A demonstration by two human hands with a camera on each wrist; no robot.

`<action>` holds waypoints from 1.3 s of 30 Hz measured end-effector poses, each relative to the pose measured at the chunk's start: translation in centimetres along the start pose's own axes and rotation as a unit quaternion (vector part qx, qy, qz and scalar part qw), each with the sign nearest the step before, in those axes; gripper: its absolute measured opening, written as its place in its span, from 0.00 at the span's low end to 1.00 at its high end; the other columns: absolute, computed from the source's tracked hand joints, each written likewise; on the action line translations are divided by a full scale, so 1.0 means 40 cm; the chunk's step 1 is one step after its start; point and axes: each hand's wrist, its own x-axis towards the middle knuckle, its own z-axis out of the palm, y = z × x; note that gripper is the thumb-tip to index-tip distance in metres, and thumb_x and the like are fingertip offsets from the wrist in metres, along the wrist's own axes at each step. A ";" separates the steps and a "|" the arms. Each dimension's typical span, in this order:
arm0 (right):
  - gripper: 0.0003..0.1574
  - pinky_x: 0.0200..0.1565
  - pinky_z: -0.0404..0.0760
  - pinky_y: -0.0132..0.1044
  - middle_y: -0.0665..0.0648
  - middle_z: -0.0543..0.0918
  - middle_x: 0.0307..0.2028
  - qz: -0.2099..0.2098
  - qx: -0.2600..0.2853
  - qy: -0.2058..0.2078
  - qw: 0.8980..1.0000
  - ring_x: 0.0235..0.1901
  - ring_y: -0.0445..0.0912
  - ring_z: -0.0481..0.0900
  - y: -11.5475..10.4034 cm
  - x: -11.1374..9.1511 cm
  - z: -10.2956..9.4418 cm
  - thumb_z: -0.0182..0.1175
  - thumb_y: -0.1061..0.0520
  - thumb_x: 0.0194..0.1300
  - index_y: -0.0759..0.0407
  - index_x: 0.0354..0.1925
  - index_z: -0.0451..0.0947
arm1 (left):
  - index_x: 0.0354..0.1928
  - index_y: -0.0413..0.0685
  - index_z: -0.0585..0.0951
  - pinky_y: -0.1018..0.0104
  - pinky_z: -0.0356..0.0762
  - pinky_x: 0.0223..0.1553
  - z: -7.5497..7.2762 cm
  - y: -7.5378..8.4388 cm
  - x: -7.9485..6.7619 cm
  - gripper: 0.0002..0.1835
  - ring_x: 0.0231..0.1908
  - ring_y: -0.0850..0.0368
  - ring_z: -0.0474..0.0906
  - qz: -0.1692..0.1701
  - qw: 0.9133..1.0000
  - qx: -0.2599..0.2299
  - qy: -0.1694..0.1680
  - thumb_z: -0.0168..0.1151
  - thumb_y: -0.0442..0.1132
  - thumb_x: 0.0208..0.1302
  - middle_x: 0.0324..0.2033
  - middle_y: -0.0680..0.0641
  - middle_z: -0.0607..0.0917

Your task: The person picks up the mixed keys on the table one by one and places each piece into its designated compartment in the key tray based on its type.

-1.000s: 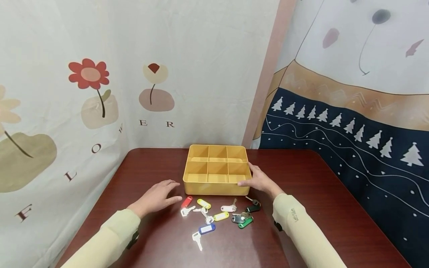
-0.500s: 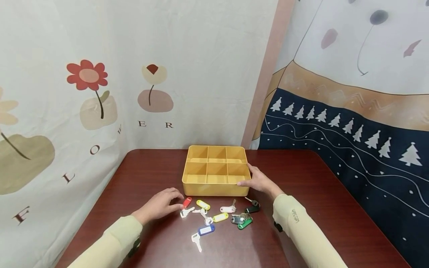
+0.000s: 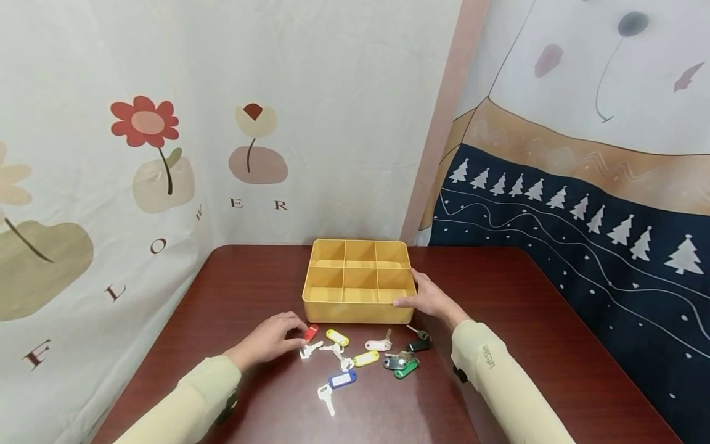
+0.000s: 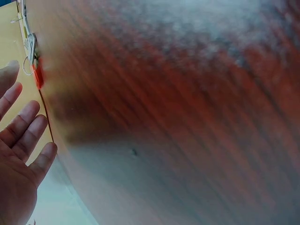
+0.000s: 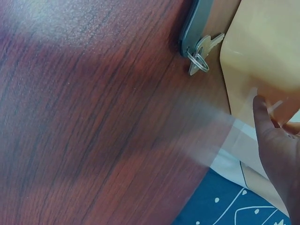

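My left hand (image 3: pixel 269 337) is at the red key tag (image 3: pixel 312 333), its thumb and fingertips close around the tag's left side. In the left wrist view the fingers (image 4: pixel 30 133) are spread and lightly bent, and the red tag (image 4: pixel 38 76) lies just past them. A yellow six-compartment organizer box (image 3: pixel 357 312) stands at the back of the table. With my right hand (image 3: pixel 429 299) I hold its front right corner, thumb on the front wall and fingers along the side. The right wrist view shows that thumb (image 5: pixel 262 117) on the wall; the other fingers are mostly hidden.
Several tagged keys lie before the box: yellow tags (image 3: pixel 337 337), a blue tag (image 3: pixel 342 379), a white tag (image 3: pixel 378 346), a green tag (image 3: pixel 407 369) and dark tags (image 3: pixel 418 345). The brown table (image 3: pixel 471 382) ends at patterned curtains.
My left hand has moved right and slightly nearer, from the box's left side to the red key tag. The right hand and the box have stayed in place.
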 end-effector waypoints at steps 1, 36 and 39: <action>0.68 0.68 0.56 0.62 0.64 0.57 0.72 0.001 0.001 -0.001 1.000 0.68 0.58 0.60 0.000 0.000 0.000 0.76 0.40 0.51 0.55 0.78 0.50 | 0.41 0.48 0.86 0.55 0.77 0.47 0.001 -0.001 0.000 0.09 0.40 0.54 0.78 -0.001 1.000 -0.002 -0.001 0.70 0.43 0.62 0.37 0.54 0.81; 0.70 0.68 0.55 0.62 0.68 0.56 0.73 0.019 0.000 -0.013 1.000 0.69 0.61 0.58 -0.005 -0.006 -0.008 0.76 0.39 0.52 0.59 0.78 0.47 | 0.28 0.56 0.84 0.61 0.77 0.42 0.009 0.000 -0.002 0.06 0.36 0.60 0.76 0.042 0.998 -0.034 0.038 0.71 0.36 0.60 0.33 0.57 0.79; 0.69 0.68 0.55 0.62 0.67 0.56 0.73 0.022 0.000 -0.014 1.000 0.69 0.61 0.58 -0.007 -0.006 -0.009 0.76 0.39 0.52 0.58 0.78 0.48 | 0.29 0.55 0.85 0.62 0.77 0.42 -0.001 0.007 0.001 0.06 0.36 0.62 0.76 0.036 0.997 -0.058 0.046 0.70 0.35 0.61 0.34 0.58 0.79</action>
